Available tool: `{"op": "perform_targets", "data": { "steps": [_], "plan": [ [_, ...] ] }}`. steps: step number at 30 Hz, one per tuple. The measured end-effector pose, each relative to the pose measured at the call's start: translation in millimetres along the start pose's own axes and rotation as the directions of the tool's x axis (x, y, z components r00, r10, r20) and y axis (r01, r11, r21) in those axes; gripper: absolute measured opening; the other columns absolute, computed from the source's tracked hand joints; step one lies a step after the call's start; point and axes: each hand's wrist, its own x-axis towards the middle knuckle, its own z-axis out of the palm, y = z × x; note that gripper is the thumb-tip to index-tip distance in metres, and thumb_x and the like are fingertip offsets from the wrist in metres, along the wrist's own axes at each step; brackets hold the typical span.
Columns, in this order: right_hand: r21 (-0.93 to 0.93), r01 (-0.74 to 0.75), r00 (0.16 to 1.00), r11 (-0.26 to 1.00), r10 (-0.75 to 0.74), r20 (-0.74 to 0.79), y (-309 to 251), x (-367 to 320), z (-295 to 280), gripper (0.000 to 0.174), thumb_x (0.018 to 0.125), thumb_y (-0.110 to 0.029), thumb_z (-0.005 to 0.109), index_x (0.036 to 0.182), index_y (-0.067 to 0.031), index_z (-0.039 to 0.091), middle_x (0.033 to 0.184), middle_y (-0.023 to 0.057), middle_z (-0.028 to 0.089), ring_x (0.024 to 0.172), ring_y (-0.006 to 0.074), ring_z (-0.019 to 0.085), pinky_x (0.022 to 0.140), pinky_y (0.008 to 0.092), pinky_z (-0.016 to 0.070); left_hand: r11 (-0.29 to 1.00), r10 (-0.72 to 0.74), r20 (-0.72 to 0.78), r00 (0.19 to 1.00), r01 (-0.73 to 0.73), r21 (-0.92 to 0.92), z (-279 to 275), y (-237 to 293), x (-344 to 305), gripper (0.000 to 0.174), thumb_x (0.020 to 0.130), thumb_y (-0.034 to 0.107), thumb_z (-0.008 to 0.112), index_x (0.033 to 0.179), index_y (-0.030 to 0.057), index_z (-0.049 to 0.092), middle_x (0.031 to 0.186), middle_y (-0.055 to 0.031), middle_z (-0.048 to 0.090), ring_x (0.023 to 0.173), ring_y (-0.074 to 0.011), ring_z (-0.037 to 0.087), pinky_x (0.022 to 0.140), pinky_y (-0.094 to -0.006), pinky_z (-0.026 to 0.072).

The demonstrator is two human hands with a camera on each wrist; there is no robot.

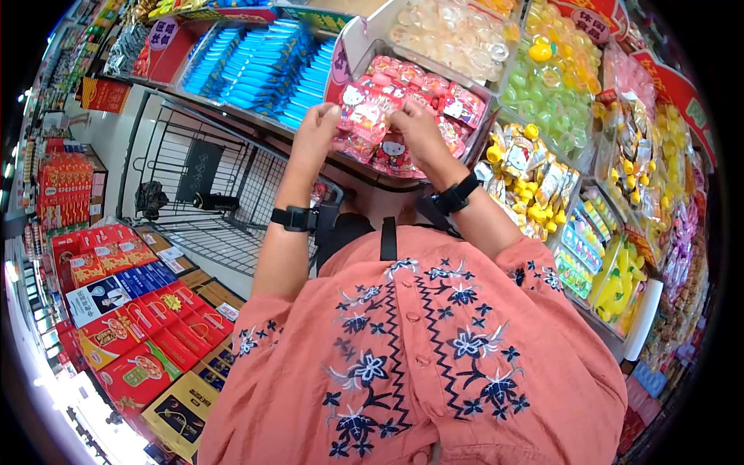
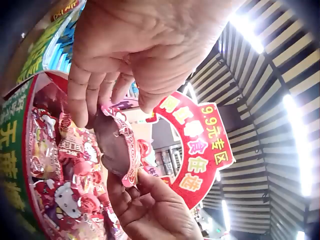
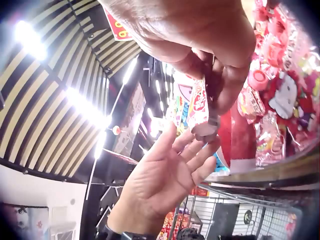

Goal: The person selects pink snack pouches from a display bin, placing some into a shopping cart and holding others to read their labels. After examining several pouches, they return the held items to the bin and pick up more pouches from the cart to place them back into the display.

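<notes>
A pink candy packet [image 1: 366,113] with a cartoon cat face is held up between the two hands over a bin of similar packets. My right hand [image 1: 425,133] pinches one end of it between thumb and fingers, seen clearly at the bottom of the left wrist view. My left hand [image 1: 314,136] is at the other end. In the right wrist view, the left hand's fingers [image 3: 200,159] extend loosely against the packet's edge, its thumb standing apart. The left wrist view shows the dark underside of the packet [image 2: 114,142].
Pink packets [image 1: 394,153] fill the bin below. Blue-wrapped snacks [image 1: 256,66] are to the left, jelly cups [image 1: 453,39] behind, yellow-capped packets [image 1: 527,174] to the right. A wire shopping cart [image 1: 225,225] stands at left, beside stacked red boxes [image 1: 147,333].
</notes>
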Motion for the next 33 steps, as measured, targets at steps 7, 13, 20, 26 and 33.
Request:
{"op": "perform_targets", "data": {
  "steps": [7,13,20,26,33],
  "plan": [
    [-0.036,-0.052,0.999,0.998,0.052,-0.013,39.6,7.3,11.4,0.013,0.092,-0.009,0.058,0.097,0.0014,0.053,0.09,0.0064,0.056,0.078,0.0172,0.062,0.069,0.0318,0.0586,0.948,0.132,-0.063,0.989,-0.108,0.299,-7.5,-38.4,-0.4,0.045,0.095,0.03,0.065,0.123,-0.0054,0.059,0.112,-0.0172,0.068,0.103,-0.0211,0.065,0.089,-0.0341,0.052],
    [0.082,-0.139,0.99,0.987,0.138,0.018,51.0,9.6,27.5,0.018,0.092,-0.004,0.059,0.109,0.0012,0.052,0.104,0.0099,0.06,0.095,0.0195,0.066,0.079,0.0338,0.0601,0.858,0.26,-0.047,0.965,-0.208,0.47,-9.9,-58.1,10.2,0.042,0.094,0.027,0.065,0.121,-0.0049,0.061,0.113,-0.0204,0.067,0.105,-0.0283,0.065,0.093,-0.0374,0.0499],
    [0.168,-0.059,0.996,0.984,0.07,-0.06,67.3,13.1,37.8,0.016,0.091,-0.001,0.057,0.107,0.0025,0.053,0.102,0.0101,0.064,0.09,0.0196,0.067,0.083,0.0317,0.0572,0.685,0.421,0.02,0.907,-0.333,0.648,-3.8,-52.5,11.7,0.039,0.091,0.025,0.068,0.118,-0.0017,0.063,0.113,-0.0203,0.066,0.106,-0.0329,0.063,0.094,-0.0393,0.0486],
    [-0.173,-0.196,0.97,0.965,0.216,0.107,66.6,15.9,37.1,0.018,0.092,-0.003,0.057,0.109,0.0041,0.057,0.095,0.0106,0.065,0.088,0.0205,0.067,0.076,0.0302,0.0564,0.481,0.563,0.164,0.81,-0.483,0.732,0.7,-54.0,17.0,0.035,0.086,0.019,0.073,0.115,0.0007,0.064,0.113,-0.019,0.066,0.106,-0.0359,0.062,0.093,-0.0432,0.0482],
    [-0.279,-0.062,0.998,0.958,0.067,0.008,45.4,4.7,23.9,0.033,0.093,-0.009,0.056,0.122,0.0063,0.057,0.098,0.0182,0.066,0.094,0.0264,0.067,0.08,0.0354,0.0561,0.409,0.567,0.209,0.797,-0.492,0.768,0.4,-57.6,15.9,0.035,0.083,0.018,0.076,0.113,0.0039,0.065,0.112,-0.0158,0.066,0.107,-0.0363,0.061,0.094,-0.0444,0.048]
  ]
}}
